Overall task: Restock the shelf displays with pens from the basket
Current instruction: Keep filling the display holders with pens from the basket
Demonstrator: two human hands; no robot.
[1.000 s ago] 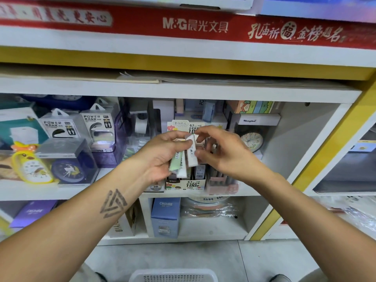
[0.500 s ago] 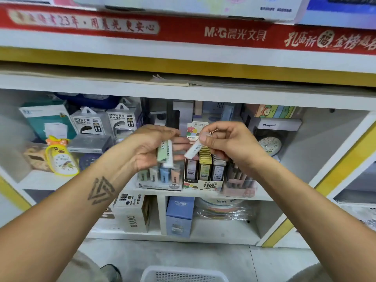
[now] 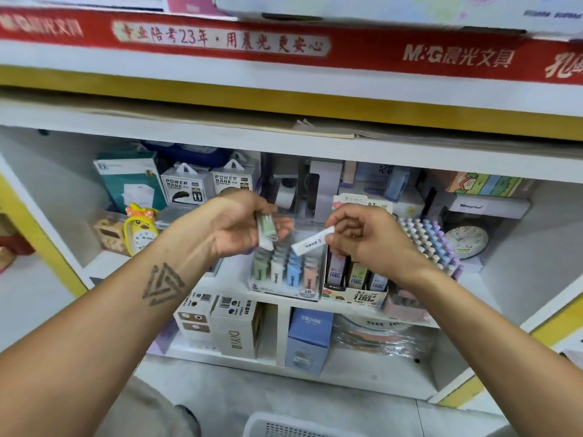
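White plastic catches the eye first: a small white case [image 3: 310, 243] is pinched at one end between the thumb and fingertips of the right hand [image 3: 367, 239], its free end slanting down to the left, above the shelf [image 3: 233, 275] and touching none of the stock there. The left hand [image 3: 239, 227] has its grip curled round two more cases held upright, a pale green one [image 3: 266, 227] in front and a white one just behind it, low end showing under the palm. A dark triangle mark sits on the left forearm.

Just under both hands, at the front edge of the shelf, stands a clear display tray [image 3: 285, 274] with rows of upright cases in green, white, blue and peach, a "2B" label on its front. Touching its right side is a printed card display box [image 3: 355, 279] with darker packs marked "100". Further right along the same edge stands a rack of pastel pens [image 3: 426, 241], caps up, and behind it a round clock [image 3: 467, 242].

At the back left of the shelf are two power bank boxes [image 3: 186, 186], a teal box and a yellow duck-shaped clock [image 3: 140, 228]. A blue box [image 3: 309, 339] stands on the lower shelf. The rim of a white basket [image 3: 284, 425] shows on the floor at the bottom edge.
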